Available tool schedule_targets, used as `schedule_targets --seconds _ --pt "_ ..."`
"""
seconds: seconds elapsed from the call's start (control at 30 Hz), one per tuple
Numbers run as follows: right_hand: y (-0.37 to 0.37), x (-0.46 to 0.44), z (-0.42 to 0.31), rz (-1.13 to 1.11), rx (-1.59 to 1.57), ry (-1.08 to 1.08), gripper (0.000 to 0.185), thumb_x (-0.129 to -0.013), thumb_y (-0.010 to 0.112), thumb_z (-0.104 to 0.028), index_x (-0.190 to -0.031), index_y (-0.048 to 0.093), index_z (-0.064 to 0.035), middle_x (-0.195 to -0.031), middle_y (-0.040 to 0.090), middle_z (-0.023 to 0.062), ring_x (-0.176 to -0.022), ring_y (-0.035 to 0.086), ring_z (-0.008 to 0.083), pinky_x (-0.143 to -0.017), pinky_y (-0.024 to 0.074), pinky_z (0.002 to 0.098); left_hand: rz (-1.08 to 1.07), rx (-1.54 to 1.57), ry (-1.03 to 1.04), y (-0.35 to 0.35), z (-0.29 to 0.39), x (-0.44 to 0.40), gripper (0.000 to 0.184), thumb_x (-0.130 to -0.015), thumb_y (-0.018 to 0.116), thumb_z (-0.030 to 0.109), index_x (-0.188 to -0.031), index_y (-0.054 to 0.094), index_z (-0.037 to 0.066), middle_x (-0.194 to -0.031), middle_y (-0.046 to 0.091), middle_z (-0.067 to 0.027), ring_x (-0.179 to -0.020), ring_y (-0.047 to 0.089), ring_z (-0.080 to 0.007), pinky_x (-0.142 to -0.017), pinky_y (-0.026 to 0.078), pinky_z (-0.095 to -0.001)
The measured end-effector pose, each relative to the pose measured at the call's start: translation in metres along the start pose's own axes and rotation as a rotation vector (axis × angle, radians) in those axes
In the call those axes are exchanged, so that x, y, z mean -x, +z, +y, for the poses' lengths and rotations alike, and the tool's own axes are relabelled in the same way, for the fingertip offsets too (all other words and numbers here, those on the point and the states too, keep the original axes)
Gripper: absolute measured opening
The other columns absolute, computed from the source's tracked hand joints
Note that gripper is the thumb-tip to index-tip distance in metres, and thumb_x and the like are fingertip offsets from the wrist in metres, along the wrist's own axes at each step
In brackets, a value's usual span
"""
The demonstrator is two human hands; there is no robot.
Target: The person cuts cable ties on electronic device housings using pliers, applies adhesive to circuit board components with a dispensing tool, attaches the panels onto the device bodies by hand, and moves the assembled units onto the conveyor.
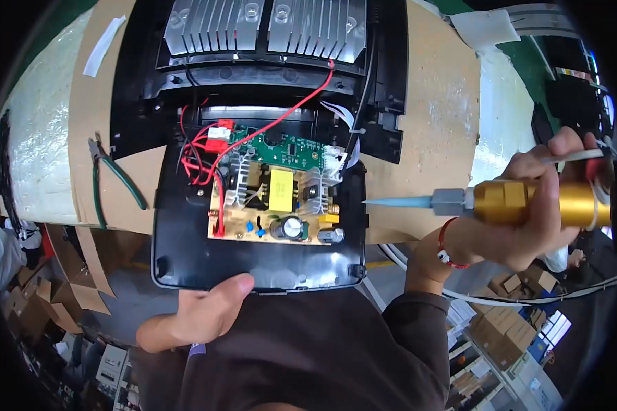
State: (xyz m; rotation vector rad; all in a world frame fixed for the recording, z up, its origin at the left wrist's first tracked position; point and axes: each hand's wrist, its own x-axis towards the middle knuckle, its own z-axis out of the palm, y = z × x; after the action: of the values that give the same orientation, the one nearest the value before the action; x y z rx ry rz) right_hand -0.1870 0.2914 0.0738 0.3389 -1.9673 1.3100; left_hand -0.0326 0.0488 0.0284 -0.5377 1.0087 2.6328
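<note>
Black casing (185,257), near edge in the left hand's grip (209,312).

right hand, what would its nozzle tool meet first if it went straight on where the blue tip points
The right hand would probably bring the blue nozzle to the right rim of the black plastic housing first. Depth is unclear; passing above the rim, it would likely reach the tan circuit board.

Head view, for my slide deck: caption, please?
Left hand on the black casing; right hand holding a gold, blue-tipped tool.
</note>
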Motion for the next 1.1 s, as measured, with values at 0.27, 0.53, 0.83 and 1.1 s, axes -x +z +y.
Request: schedule_targets --seconds 0.27,0.53,0.83,1.1 --pt "0.031 0.003 -0.002 0.020 0.303 -0.152 0.044 -0.077 0.048 -0.009 -0.116 0.040 0.0094 -0.096 0.057 0.0235 -0.084 0.055 0.0234 -0.089 0.0346 0.0347 -0.026 -0.228 -0.075 -0.008 0.020 0.004 0.036 -0.086 0.056 -0.003 -0.121 0.051 -0.003 -0.116 0.057 -0.0093 -0.105 0.054 -0.0181 -0.091 0.042 -0.0301" --pt "0.043 0.002 -0.004 0.030 0.459 -0.232 0.041 -0.077 0.046 -0.013 -0.113 0.041 0.0067 -0.094 0.056 0.0259 -0.095 0.057 0.0307 -0.108 0.0304 0.0452 -0.446 -0.730 -0.308 -0.023 0.047 -0.012 0.047 -0.087 0.057 0.007 -0.130 0.042 -0.008 -0.126 0.052 -0.0122 -0.119 0.049 -0.0261 -0.102 0.038 -0.0373" --pt "0.044 0.012 -0.007 0.025 0.422 -0.182 0.048 -0.076 0.052 -0.019 -0.115 0.039 0.0064 -0.096 0.056 0.0229 -0.088 0.058 0.0274 -0.096 0.0374 0.0392 -0.327 -0.556 -0.221 -0.034 0.038 -0.016 0.042 -0.087 0.058 0.006 -0.124 0.044 -0.006 -0.120 0.051 -0.0113 -0.113 0.049 -0.0256 -0.097 0.038 -0.0369" --pt "0.043 0.015 -0.007 0.037 0.407 -0.156 0.060 -0.074 0.059 -0.025 -0.118 0.035 0.0077 -0.097 0.056 0.0200 -0.080 0.059 0.0234 -0.083 0.0447 0.0320 -0.307 -0.532 -0.218 -0.036 0.037 -0.013 0.038 -0.086 0.058 0.006 -0.120 0.045 -0.005 -0.115 0.051 -0.0105 -0.107 0.049 -0.0251 -0.093 0.038 -0.0366"
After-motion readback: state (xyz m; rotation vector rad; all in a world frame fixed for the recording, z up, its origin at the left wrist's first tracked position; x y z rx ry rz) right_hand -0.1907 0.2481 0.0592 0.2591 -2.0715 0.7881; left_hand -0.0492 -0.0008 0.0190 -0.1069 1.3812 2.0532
